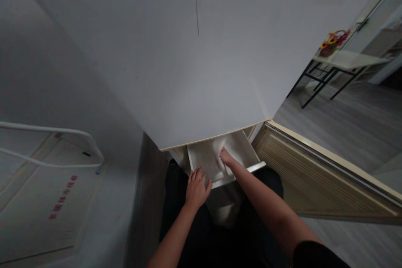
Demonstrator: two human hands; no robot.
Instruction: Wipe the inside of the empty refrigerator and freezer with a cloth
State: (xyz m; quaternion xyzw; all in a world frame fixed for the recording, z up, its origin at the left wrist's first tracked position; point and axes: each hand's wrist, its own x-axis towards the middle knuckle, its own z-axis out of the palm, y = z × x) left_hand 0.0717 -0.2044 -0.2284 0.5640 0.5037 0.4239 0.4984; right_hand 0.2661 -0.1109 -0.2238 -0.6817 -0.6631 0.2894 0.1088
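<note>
Directly above both hands rises a big white cabinet (201,63), its smooth matt front filling most of the view and overhanging them like a flat slab, with one thin dark scratch high up. Beyond the right hand, a ribbed cream panel (314,176) with a pale rail runs off along grey wood-grain floor (339,121), and far past it stands a black-legged side table (342,60) carrying bright flowers. Pulled out from the cabinet's foot toward the person is a shallow white drawer (245,150), boxy and thin-walled, so its inside lies open to reach. The left hand (196,188) rests with fingers spread on the drawer's near front edge, seemingly steadying it. The right hand (226,158) reaches inside, fingers pressed on a pale folded cloth (210,157), soft and creased, lying in the drawer; whether it grips the cloth I cannot tell.
</note>
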